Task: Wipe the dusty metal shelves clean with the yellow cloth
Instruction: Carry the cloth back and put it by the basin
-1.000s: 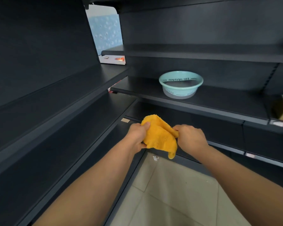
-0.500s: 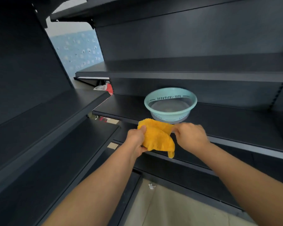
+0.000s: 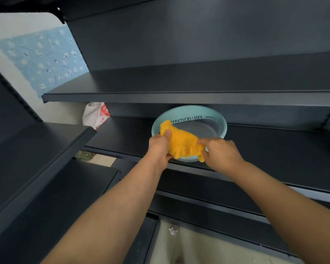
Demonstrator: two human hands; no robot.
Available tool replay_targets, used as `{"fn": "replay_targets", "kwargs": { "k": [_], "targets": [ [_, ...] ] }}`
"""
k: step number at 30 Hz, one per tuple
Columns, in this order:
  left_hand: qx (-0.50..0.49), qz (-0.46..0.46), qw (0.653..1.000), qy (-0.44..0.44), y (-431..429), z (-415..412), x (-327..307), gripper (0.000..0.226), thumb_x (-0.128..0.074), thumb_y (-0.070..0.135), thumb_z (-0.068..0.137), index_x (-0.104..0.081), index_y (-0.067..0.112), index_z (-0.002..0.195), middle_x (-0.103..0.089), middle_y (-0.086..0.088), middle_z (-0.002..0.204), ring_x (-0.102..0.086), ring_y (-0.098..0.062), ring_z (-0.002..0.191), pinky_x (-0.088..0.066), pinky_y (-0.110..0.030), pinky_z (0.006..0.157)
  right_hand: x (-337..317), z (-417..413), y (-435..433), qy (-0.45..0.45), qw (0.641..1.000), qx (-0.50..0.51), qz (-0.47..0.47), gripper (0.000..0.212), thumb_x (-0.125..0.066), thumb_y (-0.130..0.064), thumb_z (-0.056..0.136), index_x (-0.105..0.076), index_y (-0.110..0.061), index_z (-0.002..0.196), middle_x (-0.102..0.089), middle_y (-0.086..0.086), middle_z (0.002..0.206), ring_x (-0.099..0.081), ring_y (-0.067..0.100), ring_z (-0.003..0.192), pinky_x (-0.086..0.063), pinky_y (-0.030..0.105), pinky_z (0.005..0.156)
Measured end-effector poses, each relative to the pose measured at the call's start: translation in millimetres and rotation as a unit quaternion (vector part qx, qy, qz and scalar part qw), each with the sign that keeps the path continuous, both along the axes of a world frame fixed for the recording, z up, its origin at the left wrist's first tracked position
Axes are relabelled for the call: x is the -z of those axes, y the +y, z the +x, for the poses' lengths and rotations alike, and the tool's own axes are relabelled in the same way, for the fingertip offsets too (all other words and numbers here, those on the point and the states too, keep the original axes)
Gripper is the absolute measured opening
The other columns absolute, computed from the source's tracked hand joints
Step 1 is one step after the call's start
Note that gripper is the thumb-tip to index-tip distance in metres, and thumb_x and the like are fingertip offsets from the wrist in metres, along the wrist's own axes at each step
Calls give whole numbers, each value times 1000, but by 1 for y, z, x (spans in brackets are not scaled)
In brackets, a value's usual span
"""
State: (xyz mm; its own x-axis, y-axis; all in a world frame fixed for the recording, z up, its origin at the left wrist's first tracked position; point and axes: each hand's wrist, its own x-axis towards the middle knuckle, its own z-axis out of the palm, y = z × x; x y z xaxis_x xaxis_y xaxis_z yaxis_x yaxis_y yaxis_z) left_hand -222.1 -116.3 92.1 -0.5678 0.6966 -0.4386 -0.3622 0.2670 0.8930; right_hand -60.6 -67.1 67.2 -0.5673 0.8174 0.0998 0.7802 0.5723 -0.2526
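I see the left hand and the right hand each pinching one end of the yellow cloth, which is bunched between them over the near rim of a mint-green basin lettered "BEAUTIFUL LIFE". The basin sits on a dark metal shelf. It may hold water, but I can't be sure.

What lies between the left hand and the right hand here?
In the head view, the yellow cloth spans the gap: the left hand pinches one end, the right hand the other, with the teal basin behind it.

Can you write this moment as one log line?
left hand grips yellow cloth | right hand pinches it | held at teal basin | basin on shelf
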Motion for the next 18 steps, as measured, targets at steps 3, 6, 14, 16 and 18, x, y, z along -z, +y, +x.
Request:
{"fn": "replay_targets", "kwargs": {
  "k": [3,6,14,16,18],
  "targets": [
    [61,13,997,50,37,-17,0,31,-52,29,99,-53,10,123,-62,-10,112,-61,-27,101,-53,-46,89,-2,-12,19,-8,1000,29,-7,42,-44,-20,94,-51,-32,133,-63,0,124,-58,24,114,-38,39,93],
    [99,27,990,99,74,-34,0,18,-55,31,97,-56,16,108,-65,-11,113,-64,-29,102,-53,-49,91,-8,-27,39,-19,999,51,1,40,-45,-19,93,-53,-30,131,-66,1,116,-60,25,109,-38,40,89],
    [295,-44,897,327,114,-80,38,29,-62,31,92,-60,13,115,-64,-8,113,-60,-28,104,-50,-43,95,2,-57,62,-21,995,95,-24,42,-45,-16,93,-56,-34,128,-62,-2,124,-58,22,114,-39,39,94],
    [316,-59,894,312,120,-90,45,37,-61,32,93,-57,14,125,-62,-5,119,-59,-25,107,-49,-40,97,1,-59,66,-30,993,114,-29,40,-44,-17,93,-57,-33,127,-61,-2,127,-58,22,114,-38,40,97],
    [305,-53,900,306,128,-97,50,42,-60,34,94,-54,14,130,-60,-6,124,-58,-26,110,-49,-39,95,2,-59,69,-37,990,132,-28,37,-45,-18,93,-57,-33,125,-60,-2,127,-58,22,114,-37,41,97]
  ]
}}
